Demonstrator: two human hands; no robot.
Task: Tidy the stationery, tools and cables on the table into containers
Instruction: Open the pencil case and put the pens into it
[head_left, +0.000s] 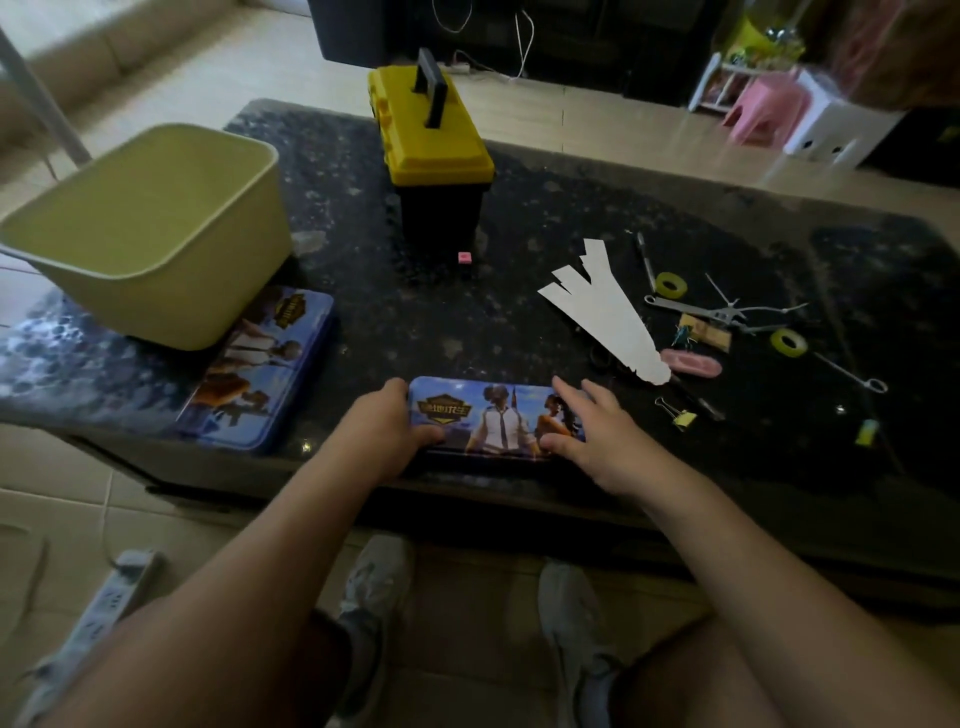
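While both hands are working at the near edge of the table (519, 218), the tin (493, 418) is sitting right at that edge, long side along it. Open tabletop is lying between the tin and the toolbox (434, 156), which is standing closed further back with its handle up. A second tin (260, 369) is lying at the near-left corner, partly tucked under the bin (150, 234), and the bin is overhanging the left edge. Clutter is sitting well right of the tin: white paper strips (608, 312), scissors (608, 358) mostly hidden under the strips, a pink item (693, 362) too blurred to name, two tape rolls (670, 285) (788, 342), a binder clip (678, 414), a wrench (696, 309) and thin metal tools that are hard to make out. A small pink block (464, 257) is sitting at the toolbox base. Left hand (384, 434) is curling round the tin's left end, thumb on the lid, fingers wrapping the end. Right hand (592, 434) is lying spread over the tin's right end, fingers splayed on top, thumb at the front edge; whether it is actually clamping is unclear. The tin's front wall is in shadow, so I cannot tell if the lid is shut.
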